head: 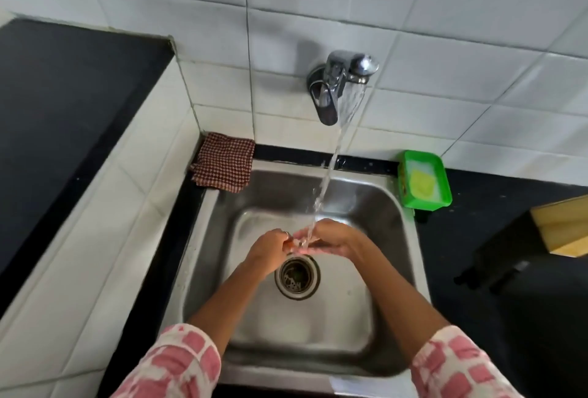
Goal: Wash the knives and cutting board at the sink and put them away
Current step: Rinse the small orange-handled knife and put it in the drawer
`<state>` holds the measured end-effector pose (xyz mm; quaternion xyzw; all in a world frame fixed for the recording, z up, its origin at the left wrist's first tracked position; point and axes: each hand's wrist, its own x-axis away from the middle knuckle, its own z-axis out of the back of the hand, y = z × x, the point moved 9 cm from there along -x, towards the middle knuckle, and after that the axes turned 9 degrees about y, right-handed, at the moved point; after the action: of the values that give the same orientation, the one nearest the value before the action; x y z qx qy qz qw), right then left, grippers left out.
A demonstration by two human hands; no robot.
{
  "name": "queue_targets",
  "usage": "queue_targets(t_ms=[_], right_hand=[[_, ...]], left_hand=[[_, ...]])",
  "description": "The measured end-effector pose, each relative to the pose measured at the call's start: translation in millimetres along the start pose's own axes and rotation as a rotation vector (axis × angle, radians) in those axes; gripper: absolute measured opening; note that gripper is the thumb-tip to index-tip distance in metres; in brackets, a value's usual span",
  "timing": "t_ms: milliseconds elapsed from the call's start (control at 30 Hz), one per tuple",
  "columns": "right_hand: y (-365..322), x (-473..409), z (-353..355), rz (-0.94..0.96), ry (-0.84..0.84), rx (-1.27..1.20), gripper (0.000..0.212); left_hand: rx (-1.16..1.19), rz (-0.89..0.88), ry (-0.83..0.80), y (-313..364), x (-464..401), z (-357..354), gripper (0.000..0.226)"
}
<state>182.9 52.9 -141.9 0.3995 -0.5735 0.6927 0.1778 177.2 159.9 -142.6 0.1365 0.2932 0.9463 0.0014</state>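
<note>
I use the sink (397, 238) as my marker. Far to its left is a dark counter top (63, 105), then a white tiled ledge. A checked cloth (224, 160) lies at the sink's back left corner.

Over the drain (297, 276) in the middle of the sink, my left hand (270, 251) and my right hand (334, 238) are together under the running water from the tap (337, 86). My fingers are curled and touching. Something small and orange may be between them, but I cannot tell what.

At the sink's back right corner sits a green soap dish (424, 179). Farther right, on the dark counter, a wooden cutting board (566, 226) stands tilted on a dark stand.

I see no knives. I think the washing is mostly done, but I cannot be sure.
</note>
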Motion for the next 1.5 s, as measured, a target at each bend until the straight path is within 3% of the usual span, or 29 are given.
queue_targets(t_ms=[100, 233, 300, 467, 667, 767, 833, 900, 1067, 1167, 1267, 1433, 1500], right_hand=[[-19.8, 19.6, 12.9, 0.122, 0.108, -0.284, 0.012], [-27.6, 31.5, 24.8, 0.304, 0.377, -0.261, 0.014], [-25.9, 34.6, 26.1, 0.316, 0.486, -0.207, 0.011], [-7.5, 37.1, 30.1, 0.245, 0.645, -0.183, 0.017], [-11.2, 49.1, 20.5, 0.253, 0.845, 0.111, 0.051], [-14.8, 50.3, 10.3, 0.278, 0.818, 0.139, 0.051], [-19.6, 48.8, 5.5, 0.295, 0.782, 0.050, 0.032], [-22.7, 46.7, 3.2, 0.286, 0.731, -0.202, 0.009], [-32.2, 50.9, 0.5, 0.253, 0.707, -0.478, 0.023], [-34.9, 50.3, -11.4, 0.219, 0.497, -0.511, 0.022], [-27.8, 52.2, -17.8, 0.229, 0.312, -0.590, 0.016], [-18.7, 59.4, 1.3, 0.227, 0.459, -0.739, 0.012], [-22.6, 59.4, -4.2, 0.216, 0.402, -0.775, 0.016]], left_hand=[[0.289, 0.058, 0.002, 5.1, 4.4, 6.6, 0.033], [0.681, 0.178, 0.009, 18.9, 12.5, 10.3, 0.017], [0.752, 0.199, 0.037, 25.4, 14.5, 10.5, 0.023], [0.708, 0.223, 0.116, 26.5, 20.8, 2.8, 0.023], [0.516, 0.215, 0.266, 30.4, 50.5, 1.4, 0.029], [0.378, 0.219, 0.339, 20.0, 56.8, 10.7, 0.030], [0.330, 0.201, 0.325, 17.7, 59.5, 11.4, 0.027], [0.331, 0.194, 0.303, 19.3, 64.7, 9.2, 0.027], [0.577, 0.231, 0.243, 20.9, 69.8, 7.6, 0.038], [0.802, 0.285, 0.056, 15.3, 65.7, -5.8, 0.018], [1.042, 0.339, -0.193, 21.8, 69.8, -10.8, 0.030], [1.182, 0.365, -0.284, 38.0, 68.8, -9.7, 0.039], [1.251, 0.390, -0.296, 41.3, 67.1, -11.2, 0.039]])
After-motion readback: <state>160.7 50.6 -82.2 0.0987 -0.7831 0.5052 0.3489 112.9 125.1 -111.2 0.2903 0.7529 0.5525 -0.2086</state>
